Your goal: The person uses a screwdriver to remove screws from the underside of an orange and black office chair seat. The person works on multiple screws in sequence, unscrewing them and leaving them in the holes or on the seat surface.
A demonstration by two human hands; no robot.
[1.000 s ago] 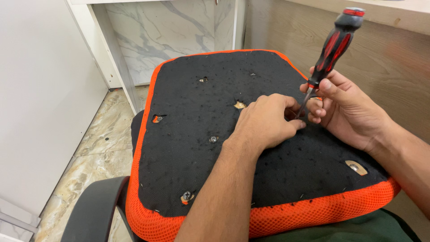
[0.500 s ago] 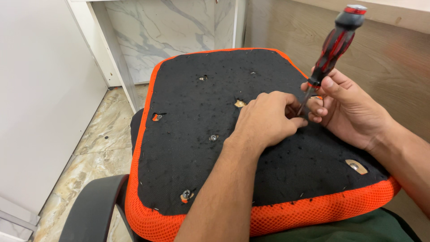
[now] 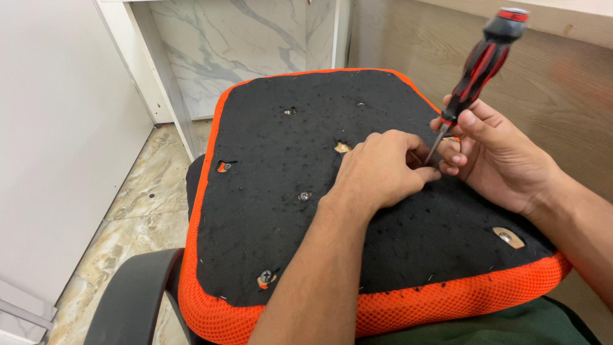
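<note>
An upturned chair seat (image 3: 268, 172), black fabric with an orange mesh rim, lies across my lap. My right hand (image 3: 498, 160) grips a red-and-black screwdriver (image 3: 482, 64) low on its handle. The tool leans to the upper right, and its tip points down at the seat's right middle. My left hand (image 3: 377, 172) rests on the fabric with its fingers curled together right at that tip. What lies between those fingers is hidden. A screw (image 3: 304, 197) sits in the fabric just left of my left wrist.
More screws show at the front left (image 3: 266, 277) and front right (image 3: 504, 237) of the seat. A black armrest (image 3: 131, 300) curves at the lower left. A white cabinet (image 3: 57, 128) stands left, a wooden panel (image 3: 555, 83) right, and marble floor tiles (image 3: 140, 211) lie below.
The screwdriver handle has shifted slightly to the right. Both hands stay at the same spot on the seat.
</note>
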